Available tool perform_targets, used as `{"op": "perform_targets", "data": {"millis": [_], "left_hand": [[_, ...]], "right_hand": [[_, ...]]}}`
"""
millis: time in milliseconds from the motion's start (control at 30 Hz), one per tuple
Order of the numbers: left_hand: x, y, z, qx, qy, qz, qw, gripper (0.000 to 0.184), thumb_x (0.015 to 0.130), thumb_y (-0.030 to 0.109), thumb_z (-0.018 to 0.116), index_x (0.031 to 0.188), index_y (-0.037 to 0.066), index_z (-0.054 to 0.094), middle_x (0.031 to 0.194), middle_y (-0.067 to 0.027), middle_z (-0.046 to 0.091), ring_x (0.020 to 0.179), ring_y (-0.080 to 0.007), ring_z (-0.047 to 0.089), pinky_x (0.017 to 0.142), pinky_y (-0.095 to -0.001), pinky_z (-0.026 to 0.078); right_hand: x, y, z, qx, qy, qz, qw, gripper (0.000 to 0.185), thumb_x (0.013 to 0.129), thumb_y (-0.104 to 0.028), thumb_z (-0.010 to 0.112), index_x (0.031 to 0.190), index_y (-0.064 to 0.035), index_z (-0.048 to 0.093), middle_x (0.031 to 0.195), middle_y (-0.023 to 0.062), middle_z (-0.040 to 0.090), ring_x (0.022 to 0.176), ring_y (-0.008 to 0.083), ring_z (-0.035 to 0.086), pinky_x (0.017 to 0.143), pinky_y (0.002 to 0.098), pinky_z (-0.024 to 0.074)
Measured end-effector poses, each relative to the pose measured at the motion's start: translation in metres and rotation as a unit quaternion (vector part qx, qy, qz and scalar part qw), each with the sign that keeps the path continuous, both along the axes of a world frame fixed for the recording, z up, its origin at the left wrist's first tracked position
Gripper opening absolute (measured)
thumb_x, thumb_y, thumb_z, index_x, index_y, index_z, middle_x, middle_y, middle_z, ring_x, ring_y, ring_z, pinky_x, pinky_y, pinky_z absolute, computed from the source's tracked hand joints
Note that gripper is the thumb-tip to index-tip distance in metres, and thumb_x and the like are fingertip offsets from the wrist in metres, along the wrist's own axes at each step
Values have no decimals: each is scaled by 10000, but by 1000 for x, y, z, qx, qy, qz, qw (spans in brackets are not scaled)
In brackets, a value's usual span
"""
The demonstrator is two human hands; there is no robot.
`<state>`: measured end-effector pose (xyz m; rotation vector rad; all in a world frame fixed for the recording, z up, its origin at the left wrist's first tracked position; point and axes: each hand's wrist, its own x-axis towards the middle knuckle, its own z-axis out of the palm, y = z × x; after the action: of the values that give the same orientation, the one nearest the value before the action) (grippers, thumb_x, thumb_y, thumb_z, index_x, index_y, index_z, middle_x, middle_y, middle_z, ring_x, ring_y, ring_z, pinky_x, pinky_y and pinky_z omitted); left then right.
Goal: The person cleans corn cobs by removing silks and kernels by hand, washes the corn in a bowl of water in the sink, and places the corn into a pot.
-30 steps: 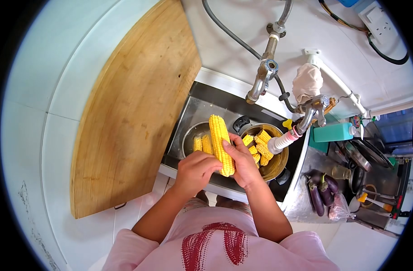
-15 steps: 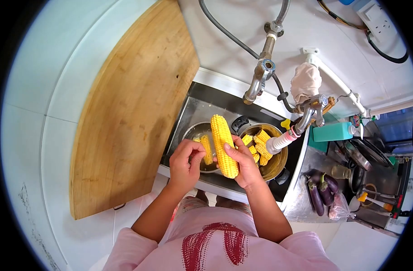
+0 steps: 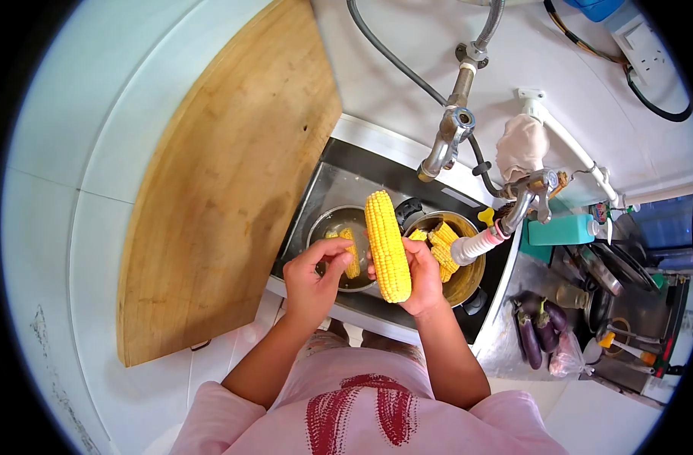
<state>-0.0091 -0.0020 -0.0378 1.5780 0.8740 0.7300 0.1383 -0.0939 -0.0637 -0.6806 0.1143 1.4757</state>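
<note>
Bright, soft light; faint shadow on the board (image 3: 225, 189); corn (image 3: 388, 246) sharp; wall (image 3: 66, 144) bowed by the lens, corners black.

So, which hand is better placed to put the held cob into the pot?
Right, I'd judge: the right hand holds the cob beside the pot; the left hand is off the cob, nearer the bowl.

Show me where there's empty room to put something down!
A bare counter patch lies between the eggplants and the green bottle. The sink has room behind the bowl. The wooden board looks bare, but may not lie flat. It's crowded at the pot of corn and among the pans.
</note>
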Motion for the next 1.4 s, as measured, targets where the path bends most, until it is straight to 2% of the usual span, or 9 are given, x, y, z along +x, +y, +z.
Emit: {"op": "perform_targets", "data": {"millis": [67, 133, 200, 333, 667, 733, 900, 1167, 1400], "left_hand": [[5, 3, -1, -6, -2, 8, 1000, 167, 810, -43, 656, 976, -40, 650, 897, -50, 662, 798, -87, 596, 734, -222, 480], [11, 6, -2, -101, -21, 17, 995, 171, 809, -34, 669, 979, -41, 653, 906, -60, 667, 799, -80, 600, 725, -214, 482], [16, 6, -1, -99, -15, 16, 995, 159, 809, -27, 674, 967, -41, 658, 888, -60, 670, 783, -78, 603, 712, -210, 485], [23, 5, 1, -110, -2, 22, 994, 114, 810, -7, 685, 918, -39, 670, 816, -51, 673, 723, -72, 605, 672, -207, 489], [24, 12, 7, -65, 24, -23, 997, 28, 847, 13, 627, 853, -9, 611, 738, -4, 623, 663, -44, 549, 623, -197, 450], [24, 15, -1, 13, 4, 37, 999, 70, 828, 46, 647, 838, -1, 597, 682, -14, 618, 607, -76, 575, 591, -234, 473], [20, 21, -6, -22, -78, 53, 995, 68, 819, 10, 643, 878, 14, 610, 775, -31, 630, 696, -81, 572, 625, -239, 463], [20, 23, 1, 269, -40, -2, 962, 153, 693, -96, 709, 803, 0, 666, 831, -93, 635, 703, -176, 599, 614, -273, 472], [28, 36, 1, 343, -26, -54, 937, 129, 704, -56, 680, 777, 27, 613, 776, -81, 602, 689, -239, 581, 599, -313, 469]], "right_hand": [[-1, -1, 5, 20, -2, 3, 1000, 503, 937, -410, 436, 1179, 22, 527, 949, 149, 634, 762, 237, 625, 718, 333, 514], [-3, 0, 7, 41, -5, 7, 999, 513, 944, -440, 455, 1159, 19, 536, 929, 131, 634, 761, 222, 626, 700, 311, 514], [-5, 0, 5, 11, -98, 12, 995, 543, 939, -478, 469, 1163, 12, 534, 920, 119, 630, 758, 203, 624, 694, 297, 512], [-9, 4, 13, 9, -190, 18, 982, 483, 942, -403, 509, 1182, 16, 531, 930, 97, 628, 772, 164, 613, 706, 270, 491], [-9, 8, 20, 36, -149, -17, 988, 414, 932, -274, 550, 1221, 13, 475, 1012, 125, 626, 879, 206, 628, 774, 315, 511], [-9, 7, 19, 47, -134, -8, 990, 394, 936, -271, 541, 1209, 3, 464, 1022, 136, 622, 876, 220, 634, 775, 327, 517], [-4, 4, 15, 68, -102, 27, 992, 334, 946, -280, 512, 1159, -28, 459, 1042, 158, 612, 841, 245, 651, 751, 337, 538], [-8, 1, 17, 21, -172, 26, 985, 434, 940, -335, 499, 1227, -14, 443, 984, 141, 601, 753, 253, 655, 645, 323, 559], [-9, -2, 17, 21, -145, 36, 989, 394, 949, -327, 501, 1166, 1, 489, 934, 114, 608, 709, 229, 652, 622, 307, 554]]}}
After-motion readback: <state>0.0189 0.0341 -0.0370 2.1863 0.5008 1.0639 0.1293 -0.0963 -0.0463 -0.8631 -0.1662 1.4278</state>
